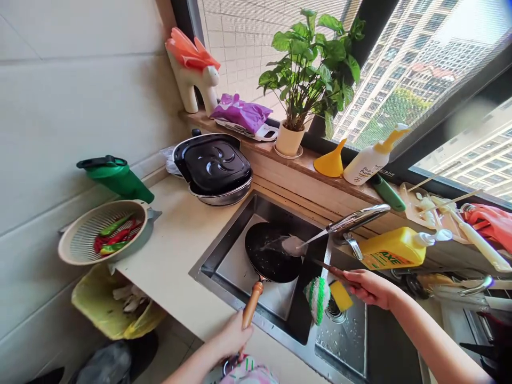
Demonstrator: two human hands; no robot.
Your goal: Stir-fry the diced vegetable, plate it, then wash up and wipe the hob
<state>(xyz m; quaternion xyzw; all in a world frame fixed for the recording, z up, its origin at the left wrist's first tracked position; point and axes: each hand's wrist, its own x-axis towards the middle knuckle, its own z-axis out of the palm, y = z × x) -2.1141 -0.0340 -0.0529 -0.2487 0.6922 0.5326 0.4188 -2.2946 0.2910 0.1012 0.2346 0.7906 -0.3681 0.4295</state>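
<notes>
A black frying pan [266,256] lies tilted in the left basin of the steel sink [224,292]. My left hand [232,336] is closed round its wooden handle. My right hand [370,288] grips the brown handle of a utensil [332,269] that reaches over the pan; its far end is hard to make out in the water. Water runs from the chrome faucet [352,220] into the pan. Below my right hand, a green-and-white scrubber [319,300] and a yellow sponge [341,296] sit by the sink divider.
At left are a colander [80,242] of peppers, a green bottle [120,181] and a yellow-lined bin [94,304]. Black-lidded cookware [218,165] stands behind the sink. A potted plant [290,140] and a yellow funnel [331,161] line the sill; a yellow soap bottle [394,248] is right.
</notes>
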